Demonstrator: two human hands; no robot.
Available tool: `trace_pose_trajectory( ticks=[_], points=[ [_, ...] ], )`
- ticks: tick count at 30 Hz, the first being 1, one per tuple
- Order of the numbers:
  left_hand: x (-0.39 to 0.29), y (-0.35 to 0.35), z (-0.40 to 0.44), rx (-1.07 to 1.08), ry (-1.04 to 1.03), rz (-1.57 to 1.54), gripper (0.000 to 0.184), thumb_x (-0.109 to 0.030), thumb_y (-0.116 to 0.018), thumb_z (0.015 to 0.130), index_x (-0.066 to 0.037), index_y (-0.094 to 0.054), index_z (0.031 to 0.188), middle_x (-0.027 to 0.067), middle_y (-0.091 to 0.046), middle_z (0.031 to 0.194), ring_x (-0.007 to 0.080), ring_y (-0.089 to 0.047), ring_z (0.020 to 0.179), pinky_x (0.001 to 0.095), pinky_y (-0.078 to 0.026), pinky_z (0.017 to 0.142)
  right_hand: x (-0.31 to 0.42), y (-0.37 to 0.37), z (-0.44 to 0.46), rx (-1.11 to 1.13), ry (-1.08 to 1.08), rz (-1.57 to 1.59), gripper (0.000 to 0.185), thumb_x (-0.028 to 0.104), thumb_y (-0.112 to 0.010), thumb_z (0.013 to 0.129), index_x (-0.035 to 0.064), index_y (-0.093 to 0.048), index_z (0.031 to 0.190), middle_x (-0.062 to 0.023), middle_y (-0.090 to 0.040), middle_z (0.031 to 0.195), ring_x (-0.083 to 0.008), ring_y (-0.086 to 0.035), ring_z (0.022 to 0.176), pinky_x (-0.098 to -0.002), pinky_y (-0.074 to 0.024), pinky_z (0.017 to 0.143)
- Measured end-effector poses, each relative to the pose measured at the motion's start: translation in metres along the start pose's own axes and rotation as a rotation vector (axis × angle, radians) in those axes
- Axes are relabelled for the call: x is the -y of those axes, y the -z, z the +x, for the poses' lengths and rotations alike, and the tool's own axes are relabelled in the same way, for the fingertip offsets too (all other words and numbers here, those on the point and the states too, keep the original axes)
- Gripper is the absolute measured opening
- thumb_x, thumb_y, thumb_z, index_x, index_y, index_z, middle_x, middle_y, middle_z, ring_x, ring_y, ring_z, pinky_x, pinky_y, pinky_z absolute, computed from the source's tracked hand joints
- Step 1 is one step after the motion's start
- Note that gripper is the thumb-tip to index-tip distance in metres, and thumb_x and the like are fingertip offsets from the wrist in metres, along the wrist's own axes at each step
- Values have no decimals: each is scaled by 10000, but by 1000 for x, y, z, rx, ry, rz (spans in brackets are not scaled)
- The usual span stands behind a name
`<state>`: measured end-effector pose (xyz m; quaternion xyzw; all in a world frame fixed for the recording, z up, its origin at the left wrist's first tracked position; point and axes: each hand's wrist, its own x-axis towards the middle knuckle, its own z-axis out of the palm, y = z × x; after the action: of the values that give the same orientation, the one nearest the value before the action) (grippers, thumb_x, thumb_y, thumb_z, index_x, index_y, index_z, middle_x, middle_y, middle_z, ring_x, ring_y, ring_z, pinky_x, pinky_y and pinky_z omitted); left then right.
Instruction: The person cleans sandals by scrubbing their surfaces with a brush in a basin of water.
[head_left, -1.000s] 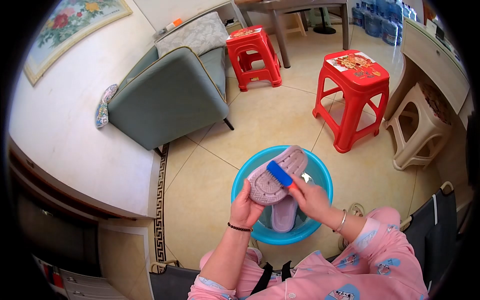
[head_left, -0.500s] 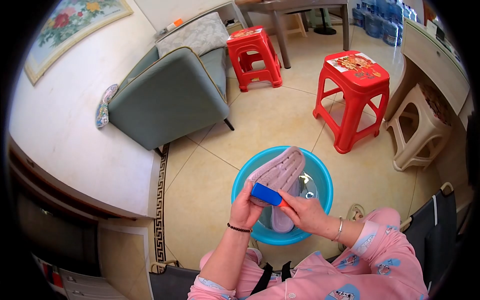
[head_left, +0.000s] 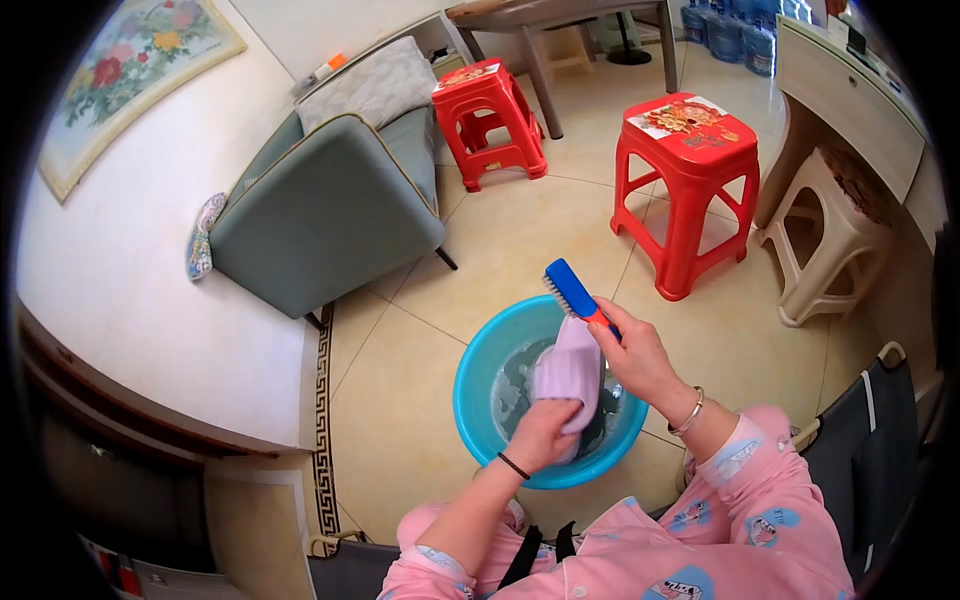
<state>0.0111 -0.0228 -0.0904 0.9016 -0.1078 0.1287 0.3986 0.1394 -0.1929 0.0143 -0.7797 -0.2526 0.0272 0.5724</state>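
Over the blue basin [head_left: 472,390] we're now showing the lilac slipper [head_left: 566,372] smooth side out, not treaded sole up as half a second ago. Brush [head_left: 570,288] is sitting raised by the slipper's far end, so no bristles are working the sole. Right hand [head_left: 640,350]: we're keeping fingers curled closed round the brush handle. Left hand [head_left: 543,437]: we're gripping the slipper's near part, fingers partly hidden, so we're not telling how tightly. Around: red stool [head_left: 690,130] is standing beyond the basin to the right, beige stool [head_left: 840,190] further right, grey-green armchair [head_left: 330,215] at left. In the way: slipper and left hand are covering part of the cloudy water [head_left: 512,385].
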Motion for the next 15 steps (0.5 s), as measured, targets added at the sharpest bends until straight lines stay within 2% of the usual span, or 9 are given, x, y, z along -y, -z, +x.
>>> trace_pose_trajectory(
  ticks=[2,5,14,15],
  points=[
    [-9,-8,-1,293,-50,250,497,-58,-675,701,-16,-551,1181,185,-593,1109,360,-561,1031,438,-452,897,-2,1,0,14,-11,4,332,241,-543,935,67,-554,1218,-209,-636,833,-388,-619,742,-418,-470,628],
    [4,-27,-14,369,-33,274,556,-56,-651,675,-33,-519,1215,184,-579,1117,375,-536,1045,452,-424,930,0,4,1,37,-7,23,327,243,-543,934,73,-553,1213,-208,-632,829,-386,-616,739,-420,-468,628],
    [9,-25,-22,495,-33,137,559,-60,-626,734,-52,-506,1280,182,-585,1162,366,-548,1076,434,-433,941,5,9,1,29,33,-40,355,250,-557,921,73,-545,1228,-196,-645,834,-377,-624,741,-444,-477,631],
    [10,-27,-23,500,-26,97,552,-58,-622,741,-55,-507,1281,179,-588,1164,364,-553,1077,436,-438,937,6,10,1,18,47,-53,357,229,-572,918,55,-550,1229,-199,-640,809,-359,-626,703,-411,-473,612]
  ],
)
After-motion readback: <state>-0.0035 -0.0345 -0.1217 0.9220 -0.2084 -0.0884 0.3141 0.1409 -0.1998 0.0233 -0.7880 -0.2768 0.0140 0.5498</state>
